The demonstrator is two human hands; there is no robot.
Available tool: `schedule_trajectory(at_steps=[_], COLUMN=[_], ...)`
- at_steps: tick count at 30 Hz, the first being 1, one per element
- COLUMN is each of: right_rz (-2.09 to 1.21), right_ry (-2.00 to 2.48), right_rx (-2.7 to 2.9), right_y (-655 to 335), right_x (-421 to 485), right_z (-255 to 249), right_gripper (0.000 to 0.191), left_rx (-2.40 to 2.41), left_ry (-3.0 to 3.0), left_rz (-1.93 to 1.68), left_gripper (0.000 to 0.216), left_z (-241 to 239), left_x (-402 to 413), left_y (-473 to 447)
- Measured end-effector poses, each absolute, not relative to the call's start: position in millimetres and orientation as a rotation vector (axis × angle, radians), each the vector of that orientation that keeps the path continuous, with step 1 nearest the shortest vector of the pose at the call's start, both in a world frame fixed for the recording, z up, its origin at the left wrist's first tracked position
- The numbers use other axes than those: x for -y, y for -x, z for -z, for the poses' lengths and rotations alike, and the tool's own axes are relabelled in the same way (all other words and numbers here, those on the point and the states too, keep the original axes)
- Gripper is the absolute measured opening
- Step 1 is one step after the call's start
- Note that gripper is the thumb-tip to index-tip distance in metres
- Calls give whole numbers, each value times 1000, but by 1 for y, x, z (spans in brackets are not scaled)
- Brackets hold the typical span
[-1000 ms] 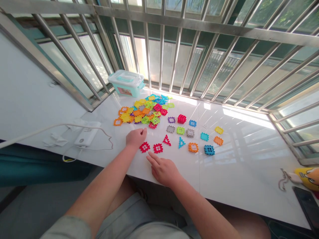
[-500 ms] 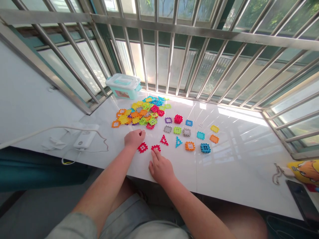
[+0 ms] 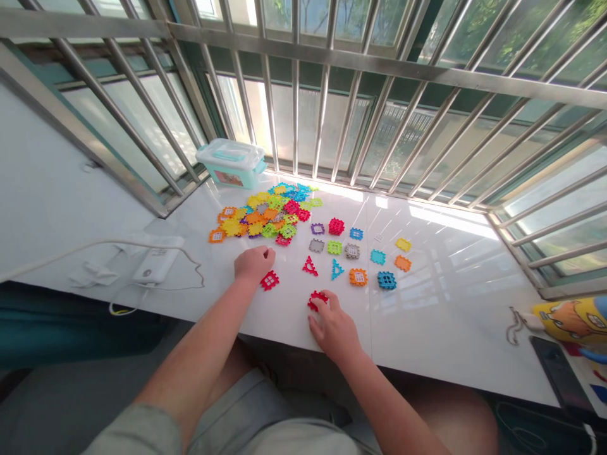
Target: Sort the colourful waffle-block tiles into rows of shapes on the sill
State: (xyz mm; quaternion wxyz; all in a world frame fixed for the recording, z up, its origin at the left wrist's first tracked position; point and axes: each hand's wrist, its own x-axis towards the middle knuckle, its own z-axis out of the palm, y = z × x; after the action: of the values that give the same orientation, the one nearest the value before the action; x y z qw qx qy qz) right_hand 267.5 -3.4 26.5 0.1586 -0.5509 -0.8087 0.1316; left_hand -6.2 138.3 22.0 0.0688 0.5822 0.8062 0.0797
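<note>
My left hand (image 3: 255, 263) rests on the table as a closed fist, with nothing showing in it. Just below its knuckles lies a red square window-pattern building piece (image 3: 270, 280), flat on the surface. Nearer the table's front edge, my right hand (image 3: 336, 327) has its thumb and fingers closed on another red square building piece (image 3: 317, 299), partly hidden by the fingers. Beyond it are a red triangle piece (image 3: 310, 266) and a blue triangle piece (image 3: 337, 270). An orange stack of squares (image 3: 358, 277) and a blue stack of squares (image 3: 387, 280) stand to the right.
A heap of mixed coloured pieces (image 3: 258, 215) lies beyond my left hand, before a lidded teal box (image 3: 231, 164). Single pieces and a red stack (image 3: 336, 226) are spread behind the triangles. A white power strip (image 3: 159, 260) with cables sits left; a phone (image 3: 562, 373) lies right. Metal bars line the back.
My right hand has moved to the right along the front of the table, and the red square piece has gone with it. My left fist has stayed in place.
</note>
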Motion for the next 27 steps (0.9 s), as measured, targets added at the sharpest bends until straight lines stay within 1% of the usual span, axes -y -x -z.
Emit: schedule_trajectory(at_steps=[8,13,15,22,27], right_rz=[-413,-425,-433,-495,-472], right_ry=[1718,1768,1773,1713,1709], right_rx=[2201,2144,2141,2137,2136], right_y=[-282,-285,-287,-292,-293], right_x=[-1,-1,-1,-2,-3], right_z=[-23,-23,-24,-24,-23], right_gripper=[36,52,55,37,32], left_rx=[-2449,-2452,-2446,-2443,-2439], left_ry=[-1752,-1759,-1761,-1755,-1759], left_rz=[-234,-211,-200,-202,-195], left_gripper=[46,47,47,46,45], left_z=[-20,-20,-21,-23,-25], left_x=[-139,-139,-139,-137,-138], left_y=[6,5,5,4,3])
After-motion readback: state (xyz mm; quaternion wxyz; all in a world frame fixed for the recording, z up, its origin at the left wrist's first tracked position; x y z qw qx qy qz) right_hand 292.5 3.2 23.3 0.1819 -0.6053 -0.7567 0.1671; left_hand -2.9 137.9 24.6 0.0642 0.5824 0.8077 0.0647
